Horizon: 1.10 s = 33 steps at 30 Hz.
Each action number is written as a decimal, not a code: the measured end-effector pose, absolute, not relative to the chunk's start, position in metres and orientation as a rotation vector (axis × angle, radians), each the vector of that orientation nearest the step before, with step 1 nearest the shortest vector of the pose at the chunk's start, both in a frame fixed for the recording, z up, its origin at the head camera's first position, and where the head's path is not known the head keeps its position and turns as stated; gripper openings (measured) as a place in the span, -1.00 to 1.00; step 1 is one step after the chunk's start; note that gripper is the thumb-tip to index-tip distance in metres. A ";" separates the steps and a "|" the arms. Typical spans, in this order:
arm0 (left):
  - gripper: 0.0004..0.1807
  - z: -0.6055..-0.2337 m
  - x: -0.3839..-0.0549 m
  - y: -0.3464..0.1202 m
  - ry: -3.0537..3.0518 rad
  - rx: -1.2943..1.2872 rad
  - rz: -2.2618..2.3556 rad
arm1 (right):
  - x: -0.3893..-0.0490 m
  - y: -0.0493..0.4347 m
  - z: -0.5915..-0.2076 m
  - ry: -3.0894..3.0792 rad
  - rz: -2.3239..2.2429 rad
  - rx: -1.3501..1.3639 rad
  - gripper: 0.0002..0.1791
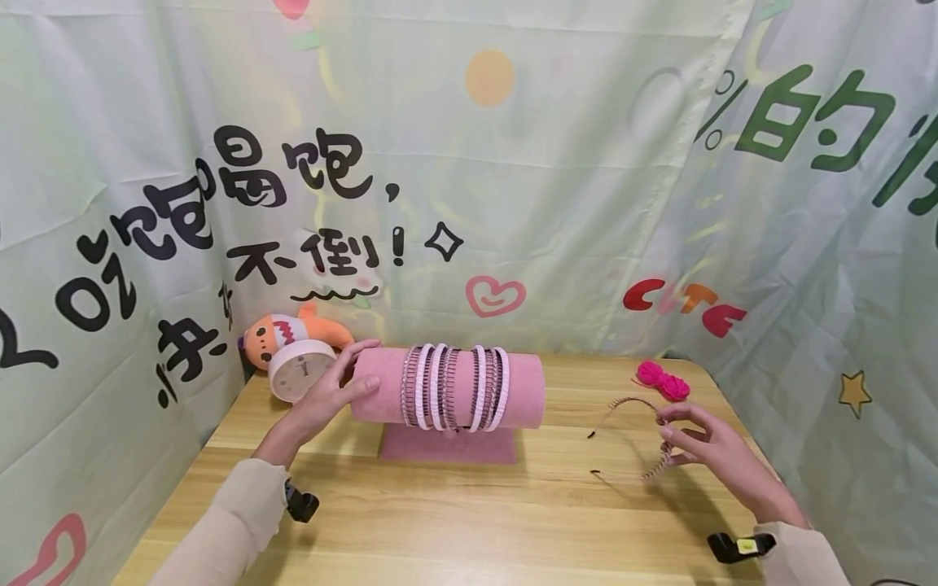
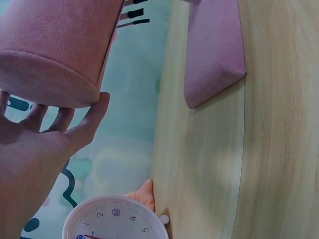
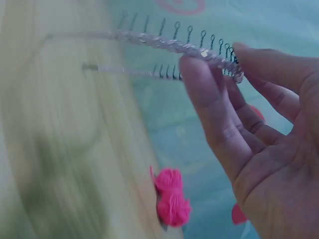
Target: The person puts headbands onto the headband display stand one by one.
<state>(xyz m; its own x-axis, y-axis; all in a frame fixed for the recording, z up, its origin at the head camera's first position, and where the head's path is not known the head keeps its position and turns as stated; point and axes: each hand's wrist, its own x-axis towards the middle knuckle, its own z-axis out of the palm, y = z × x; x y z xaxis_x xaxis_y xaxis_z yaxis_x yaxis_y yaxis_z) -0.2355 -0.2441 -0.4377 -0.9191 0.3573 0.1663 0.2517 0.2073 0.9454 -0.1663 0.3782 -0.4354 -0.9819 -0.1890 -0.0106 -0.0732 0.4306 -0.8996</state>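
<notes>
At the middle of the table a pink velvety headband stand [image 1: 526,392], a horizontal roll on a foot, carries several headbands [image 1: 440,387], some white and some dark with thin teeth. My left hand [image 1: 322,403] holds the roll's left end, thumb on the front and fingers at the upper edge. The left wrist view has the fingertips around the rim of that round end [image 2: 50,82]. On the right, my right hand [image 1: 714,452] pinches a thin beaded headband [image 3: 169,46] between thumb and fingers. Its tips point left toward the stand, and small looped wire teeth line it.
Behind my left hand stand a round white clock [image 1: 299,370] and an orange plush toy [image 1: 322,328]. A bright pink bundle of yarn [image 1: 663,381] lies at the back right of the wooden table [image 1: 557,521]. Printed cloth [image 1: 572,203] hangs around the table.
</notes>
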 end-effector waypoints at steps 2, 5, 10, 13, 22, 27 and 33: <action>-0.23 -0.437 -0.235 -0.244 2.372 0.598 1.827 | -0.168 0.371 -0.432 2.567 -1.621 -0.263 -0.61; -0.23 -0.437 -0.235 -0.244 2.378 0.593 1.824 | -0.171 0.360 -0.426 2.567 -1.640 -0.295 -0.61; -0.21 -0.437 -0.235 -0.244 2.382 0.589 1.817 | -0.178 0.340 -0.419 2.559 -1.681 -0.352 -0.61; -0.22 -0.437 -0.235 -0.244 2.382 0.580 1.818 | -0.183 0.328 -0.415 2.549 -1.691 -0.398 -0.61; -0.24 -0.436 -0.235 -0.244 2.377 0.581 1.819 | -0.195 0.290 -0.404 2.504 -1.742 -0.462 -0.55; -0.24 -0.435 -0.234 -0.244 2.368 0.586 1.827 | -0.201 0.270 -0.400 2.446 -1.773 -0.481 -0.50; -0.24 -0.436 -0.235 -0.244 2.372 0.581 1.819 | -0.207 0.251 -0.396 2.391 -1.802 -0.502 -0.48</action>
<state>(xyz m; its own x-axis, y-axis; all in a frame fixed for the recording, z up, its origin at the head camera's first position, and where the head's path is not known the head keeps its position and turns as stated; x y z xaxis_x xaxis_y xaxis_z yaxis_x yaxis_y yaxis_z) -0.2350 -0.2443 -0.4359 -0.9228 0.3540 0.1522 0.2388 0.2154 0.9469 -0.2074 0.2512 -0.3958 -0.9399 -0.3225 0.1125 -0.1969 0.2424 -0.9500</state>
